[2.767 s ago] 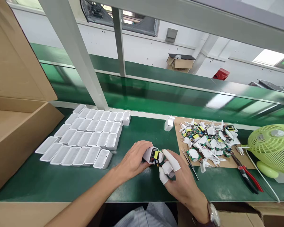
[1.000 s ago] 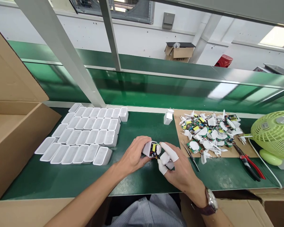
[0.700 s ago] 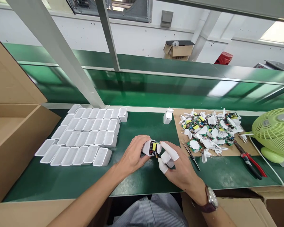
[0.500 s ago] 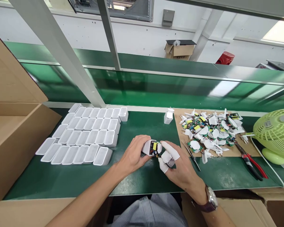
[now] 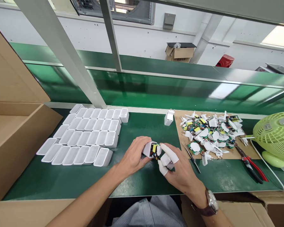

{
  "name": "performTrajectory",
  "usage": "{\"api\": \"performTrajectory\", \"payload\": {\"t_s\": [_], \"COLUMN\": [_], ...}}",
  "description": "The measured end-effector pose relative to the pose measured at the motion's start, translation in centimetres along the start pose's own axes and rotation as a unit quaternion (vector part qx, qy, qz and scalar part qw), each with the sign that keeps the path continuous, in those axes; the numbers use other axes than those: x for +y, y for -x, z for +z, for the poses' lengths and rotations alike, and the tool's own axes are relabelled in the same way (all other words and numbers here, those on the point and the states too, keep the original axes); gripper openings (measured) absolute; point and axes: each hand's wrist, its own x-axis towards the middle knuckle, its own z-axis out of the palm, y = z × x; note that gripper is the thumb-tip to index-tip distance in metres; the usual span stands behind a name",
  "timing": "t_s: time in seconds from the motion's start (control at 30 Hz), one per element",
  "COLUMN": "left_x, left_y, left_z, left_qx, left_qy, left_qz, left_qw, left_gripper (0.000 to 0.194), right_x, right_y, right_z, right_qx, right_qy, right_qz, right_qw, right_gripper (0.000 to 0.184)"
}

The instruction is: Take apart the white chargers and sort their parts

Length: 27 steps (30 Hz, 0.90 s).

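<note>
My left hand is closed around a white plastic housing, tilted with its open end to the right. A circuit board with a yellow-wrapped part sits partly in that opening. White finger covers are on the thumb and a finger of my right hand, which is closed on the board's outer end. A white plug piece shows between those fingers; where it joins the board is hidden. Left of my hands, white open housings stand in rows on the green table.
Circuit boards with white plug parts are heaped on a cardboard sheet at the right, beside tweezers, red-and-black pliers and a green fan. One white adapter stands at the back. A large cardboard box is at the left.
The circuit board appears slightly deeper in the housing's opening, with the fingers of my right hand a little closer to my left hand. The whole view has shifted slightly.
</note>
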Motion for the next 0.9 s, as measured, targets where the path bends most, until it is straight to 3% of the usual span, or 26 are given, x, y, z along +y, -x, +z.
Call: {"api": "performTrajectory", "payload": {"t_s": [0.6,0.8,0.9], "left_x": [0.31,0.43,0.71], "left_y": [-0.22,0.16,0.13], "left_z": [0.02,0.1,-0.25], "left_qx": [-0.004,-0.032,-0.067], "left_qy": [0.018,0.038,0.051], "left_qz": [0.016,-0.012,-0.032], "left_qw": [1.0,0.999,0.996], "left_gripper": [0.057,0.061,0.059], "right_x": [0.02,0.12,0.51], "right_y": [0.01,0.01,-0.13], "right_z": [0.25,0.84,0.28], "right_qx": [-0.013,-0.011,-0.023], "right_qy": [0.019,0.027,-0.018], "right_qz": [0.022,0.017,0.021], "right_qw": [0.999,0.999,0.999], "right_gripper": [0.065,0.061,0.059]}}
